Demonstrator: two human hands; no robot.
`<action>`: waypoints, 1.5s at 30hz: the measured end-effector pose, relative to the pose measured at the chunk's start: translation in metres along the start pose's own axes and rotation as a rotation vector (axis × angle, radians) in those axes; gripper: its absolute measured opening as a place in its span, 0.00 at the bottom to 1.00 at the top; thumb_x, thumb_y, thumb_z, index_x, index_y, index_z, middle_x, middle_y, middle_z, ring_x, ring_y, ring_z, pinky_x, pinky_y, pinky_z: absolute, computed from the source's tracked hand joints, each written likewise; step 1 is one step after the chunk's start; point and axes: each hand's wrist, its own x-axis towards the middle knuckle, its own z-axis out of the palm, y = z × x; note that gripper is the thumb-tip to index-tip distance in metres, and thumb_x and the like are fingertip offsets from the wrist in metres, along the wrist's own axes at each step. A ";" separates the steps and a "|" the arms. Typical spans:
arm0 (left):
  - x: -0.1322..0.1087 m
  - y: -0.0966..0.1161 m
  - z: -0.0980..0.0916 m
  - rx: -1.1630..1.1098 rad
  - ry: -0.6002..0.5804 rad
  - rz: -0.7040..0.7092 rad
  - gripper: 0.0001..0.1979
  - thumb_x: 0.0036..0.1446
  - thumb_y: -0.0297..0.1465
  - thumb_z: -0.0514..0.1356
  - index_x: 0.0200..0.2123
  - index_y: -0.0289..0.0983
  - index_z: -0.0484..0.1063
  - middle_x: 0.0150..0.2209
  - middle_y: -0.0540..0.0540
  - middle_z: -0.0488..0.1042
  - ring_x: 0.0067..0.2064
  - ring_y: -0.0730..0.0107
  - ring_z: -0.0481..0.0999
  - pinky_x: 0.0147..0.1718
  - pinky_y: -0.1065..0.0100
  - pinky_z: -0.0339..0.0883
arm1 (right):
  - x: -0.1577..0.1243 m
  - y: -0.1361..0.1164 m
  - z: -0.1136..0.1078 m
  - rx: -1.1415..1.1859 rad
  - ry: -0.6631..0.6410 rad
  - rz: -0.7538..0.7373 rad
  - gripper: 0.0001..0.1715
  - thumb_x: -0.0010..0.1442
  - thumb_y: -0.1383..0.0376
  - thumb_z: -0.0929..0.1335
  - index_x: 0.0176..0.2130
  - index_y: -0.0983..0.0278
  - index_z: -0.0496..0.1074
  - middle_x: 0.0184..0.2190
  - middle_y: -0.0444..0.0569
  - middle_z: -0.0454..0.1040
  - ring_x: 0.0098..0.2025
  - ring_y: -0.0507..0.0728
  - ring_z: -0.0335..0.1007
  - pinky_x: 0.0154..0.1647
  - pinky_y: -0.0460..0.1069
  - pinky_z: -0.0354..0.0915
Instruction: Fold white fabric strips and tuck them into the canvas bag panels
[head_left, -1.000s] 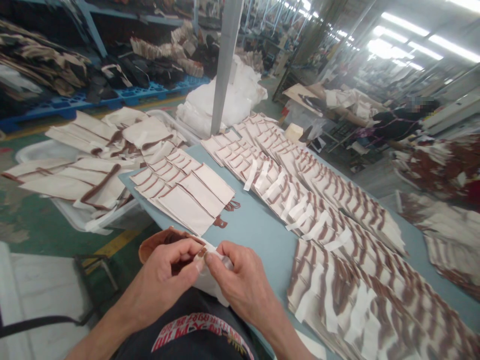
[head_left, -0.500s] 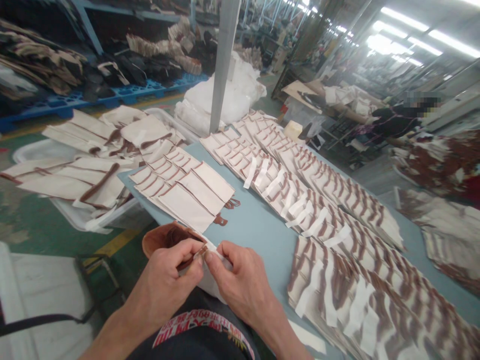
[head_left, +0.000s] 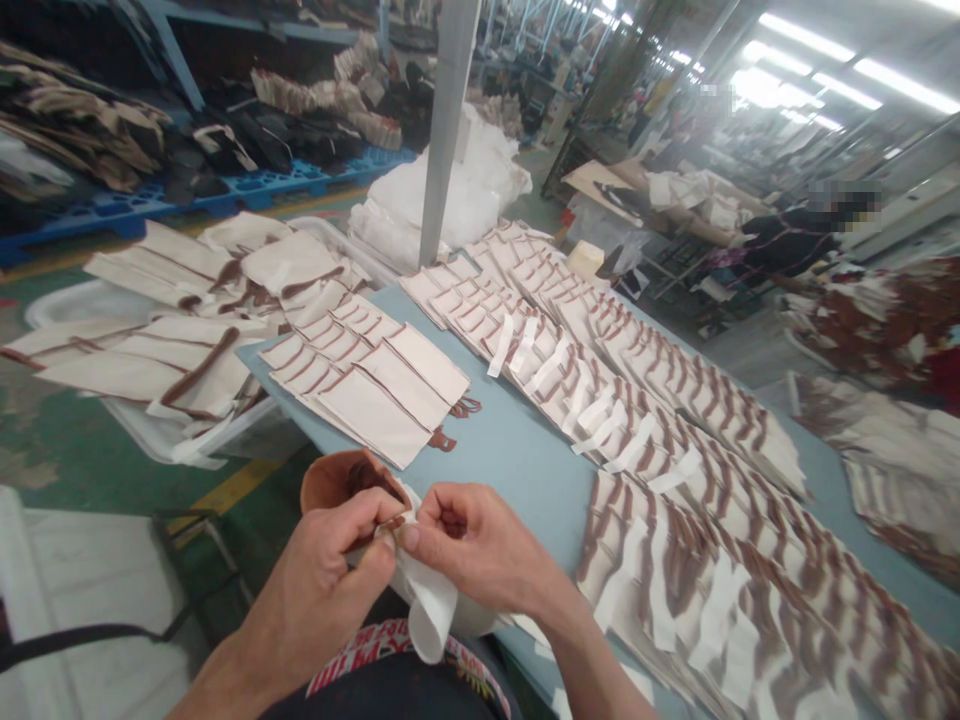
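Note:
My left hand [head_left: 319,570] is closed in a pinch on the edge of a brown and off-white sewn piece [head_left: 324,482], whose curved brown part stands up behind my fingers. My right hand [head_left: 484,550] pinches at the same edge, thumb and forefinger pressed together beside the left fingertips. From between the hands a curled white flap [head_left: 431,612] hangs over my lap. What exactly lies between the right fingertips is too small to make out. Just beyond, overlapped cream panels [head_left: 386,412] with brown edging lie on the table.
The blue-grey table [head_left: 495,480] carries long overlapped rows of brown-edged panels [head_left: 660,410] on the right, several with white strips [head_left: 634,445]. A white bin [head_left: 157,430] heaped with panels stands left. A metal post [head_left: 446,140] rises behind the table. A person [head_left: 795,240] sits farther back.
The sewn piece has turned and shifted slightly right, and its white flap now hangs down in view. My right hand's fingers have curled and changed position at the edge.

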 end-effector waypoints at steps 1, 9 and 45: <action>0.000 0.001 0.000 -0.021 -0.010 0.000 0.13 0.61 0.33 0.53 0.28 0.40 0.74 0.23 0.55 0.72 0.25 0.71 0.67 0.26 0.70 0.59 | 0.002 0.002 -0.001 0.086 -0.060 0.013 0.32 0.56 0.40 0.75 0.27 0.62 0.65 0.21 0.37 0.60 0.25 0.48 0.51 0.24 0.45 0.47; 0.005 -0.020 -0.005 -0.131 -0.199 0.110 0.14 0.65 0.35 0.55 0.27 0.39 0.71 0.23 0.53 0.70 0.25 0.72 0.67 0.26 0.72 0.62 | 0.012 0.019 0.006 0.548 -0.258 0.156 0.36 0.42 0.38 0.80 0.22 0.63 0.66 0.17 0.36 0.61 0.20 0.45 0.48 0.23 0.46 0.44; -0.002 0.016 -0.027 0.325 -0.157 0.329 0.12 0.64 0.22 0.48 0.34 0.43 0.66 0.23 0.59 0.72 0.21 0.76 0.72 0.22 0.73 0.59 | 0.001 -0.035 -0.016 -0.565 -0.061 -0.547 0.12 0.54 0.63 0.68 0.25 0.61 0.60 0.20 0.38 0.60 0.23 0.50 0.57 0.28 0.47 0.47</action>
